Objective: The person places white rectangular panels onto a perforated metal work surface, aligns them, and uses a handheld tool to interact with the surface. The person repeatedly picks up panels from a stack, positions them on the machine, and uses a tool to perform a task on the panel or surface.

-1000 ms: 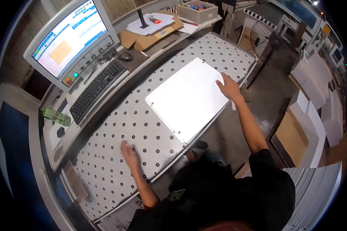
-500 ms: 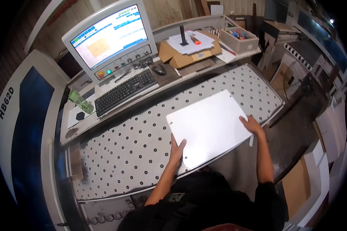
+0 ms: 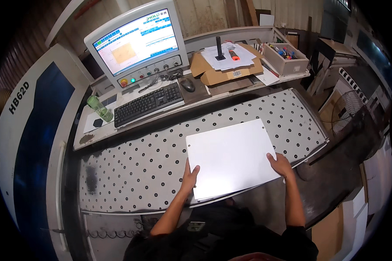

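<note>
A white rectangular panel with small holes near its corners lies in front of me, over a pale table top dotted with black round studs. My left hand grips its left edge, thumb on the upper face and fingers out of sight below. On the opposite side my right hand holds the right edge the same way. A thin second edge shows beneath the panel along its near side; whether that is another panel I cannot tell.
Beyond the table, a shelf carries a keyboard, a mouse, a green bottle and cardboard under papers. A monitor stands behind. A fan is at right; a large machine cabinet at left.
The panel, held in both hands, has shifted left over the table and turned slightly, its far edge lying less steeply in the picture. My head view has also shifted a little.
</note>
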Demonstrator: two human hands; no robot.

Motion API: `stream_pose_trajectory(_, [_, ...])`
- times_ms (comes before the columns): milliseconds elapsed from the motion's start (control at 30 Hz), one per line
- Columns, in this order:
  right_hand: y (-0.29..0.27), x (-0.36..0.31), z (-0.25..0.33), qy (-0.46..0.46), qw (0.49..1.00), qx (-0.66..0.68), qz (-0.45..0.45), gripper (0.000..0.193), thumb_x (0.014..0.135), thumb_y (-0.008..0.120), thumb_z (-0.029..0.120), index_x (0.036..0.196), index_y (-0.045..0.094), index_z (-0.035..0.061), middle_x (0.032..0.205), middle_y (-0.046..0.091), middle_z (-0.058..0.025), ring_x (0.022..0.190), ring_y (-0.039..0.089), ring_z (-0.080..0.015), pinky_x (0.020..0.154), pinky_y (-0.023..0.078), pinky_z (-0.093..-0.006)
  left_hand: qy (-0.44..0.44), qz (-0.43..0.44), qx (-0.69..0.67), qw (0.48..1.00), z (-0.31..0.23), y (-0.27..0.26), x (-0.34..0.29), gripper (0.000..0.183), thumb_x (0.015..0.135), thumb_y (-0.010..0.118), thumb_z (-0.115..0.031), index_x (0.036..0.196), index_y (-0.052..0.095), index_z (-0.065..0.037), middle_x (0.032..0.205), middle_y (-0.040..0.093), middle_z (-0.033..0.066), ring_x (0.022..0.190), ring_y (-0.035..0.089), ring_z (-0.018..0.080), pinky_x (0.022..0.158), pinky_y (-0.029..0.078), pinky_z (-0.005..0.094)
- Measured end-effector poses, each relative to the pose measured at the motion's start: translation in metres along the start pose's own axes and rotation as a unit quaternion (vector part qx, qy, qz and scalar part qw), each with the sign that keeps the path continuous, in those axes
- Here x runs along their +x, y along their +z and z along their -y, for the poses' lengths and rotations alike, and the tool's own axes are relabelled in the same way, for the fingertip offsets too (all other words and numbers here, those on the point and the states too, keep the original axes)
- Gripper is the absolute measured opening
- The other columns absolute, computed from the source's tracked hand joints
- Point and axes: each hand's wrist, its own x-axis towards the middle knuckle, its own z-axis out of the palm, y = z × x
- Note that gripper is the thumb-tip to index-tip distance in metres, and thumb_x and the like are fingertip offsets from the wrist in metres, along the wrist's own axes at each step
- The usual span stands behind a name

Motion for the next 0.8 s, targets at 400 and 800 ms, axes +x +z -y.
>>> stream_pose_trajectory(400, [0.012, -0.022, 0.031, 0.030, 0.990, -0.065, -0.124, 0.071, 0.096, 0.051, 0.063, 0.107, 0.072, -0.0039, 0.103, 0.071, -0.0301, 0.101, 0.066, -0.0473, 0.091, 0.051, -0.0510, 0.130, -0.025, 0.020, 0.991, 0.039, -0.004, 0.017, 0.070, 0.100, 0.063, -0.021, 0.156, 0.026, -0.001, 0.141, 0.053, 0.0197, 0.127, 0.053, 0.0261, 0.108, 0.042, 0.0349])
stream_pose_trajectory(800, [0.088, -0.153, 0.042, 0.103, 0.975, -0.024, -0.194, 0.057, 0.096, 0.059, 0.052, 0.107, 0.071, -0.0026, 0.102, 0.069, -0.0322, 0.101, 0.064, -0.0515, 0.091, 0.051, -0.0523, 0.095, 0.129, 0.026, 0.987, 0.040, -0.078, 0.012, 0.072, 0.102, 0.061, -0.020, 0.159, 0.022, 0.000, 0.159, 0.036, 0.0194, 0.146, 0.035, 0.0274, 0.119, 0.027, 0.0358])
